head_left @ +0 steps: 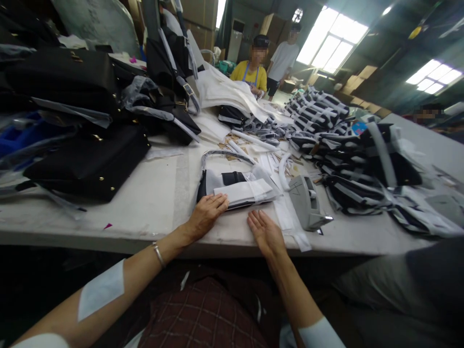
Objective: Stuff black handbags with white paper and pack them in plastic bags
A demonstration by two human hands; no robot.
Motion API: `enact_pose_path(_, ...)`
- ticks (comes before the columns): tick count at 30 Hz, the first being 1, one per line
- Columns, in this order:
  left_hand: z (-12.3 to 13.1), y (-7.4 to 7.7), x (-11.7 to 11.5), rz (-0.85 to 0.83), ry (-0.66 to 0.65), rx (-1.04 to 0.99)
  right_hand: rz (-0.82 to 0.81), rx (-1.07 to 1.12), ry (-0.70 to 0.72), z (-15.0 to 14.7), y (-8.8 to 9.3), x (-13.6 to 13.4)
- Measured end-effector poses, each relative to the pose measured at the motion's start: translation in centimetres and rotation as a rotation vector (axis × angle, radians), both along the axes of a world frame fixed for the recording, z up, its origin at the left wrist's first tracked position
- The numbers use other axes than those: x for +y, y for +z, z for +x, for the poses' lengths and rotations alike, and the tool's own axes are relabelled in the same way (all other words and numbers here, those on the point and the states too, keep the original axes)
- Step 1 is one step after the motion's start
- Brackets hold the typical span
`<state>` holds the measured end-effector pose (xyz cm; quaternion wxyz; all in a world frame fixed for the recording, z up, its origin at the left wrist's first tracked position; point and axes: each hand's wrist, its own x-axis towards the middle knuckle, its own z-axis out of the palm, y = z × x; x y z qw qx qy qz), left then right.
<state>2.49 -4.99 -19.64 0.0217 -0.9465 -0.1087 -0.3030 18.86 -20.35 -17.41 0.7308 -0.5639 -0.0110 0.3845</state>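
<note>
My left hand (207, 214) lies flat on the table, fingers stretched out and touching the near edge of a small black bag (232, 186) wrapped in white paper with a clear-covered handle. My right hand (264, 231) rests palm down just right of it, fingers straight and open, beside a strip of white paper (290, 220). Neither hand grips anything. A grey tape dispenser (307, 203) stands just right of my right hand.
Large black handbags (90, 159) pile up on the left of the white table (152, 203). Stacks of wrapped black-and-white bags (348, 164) fill the right side. Two people stand at the far end; another person's face shows at far right.
</note>
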Motion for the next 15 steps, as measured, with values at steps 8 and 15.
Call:
enact_pose_path(8, -0.1, 0.4, 0.3, -0.034, -0.01, -0.017, 0.035, 0.47, 0.039, 0.2, 3.5, 3.4)
enact_pose_path(15, -0.4, 1.1, 0.7, -0.074, -0.009, -0.05, 0.203, 0.373, 0.155, -2.1, 2.5, 3.8)
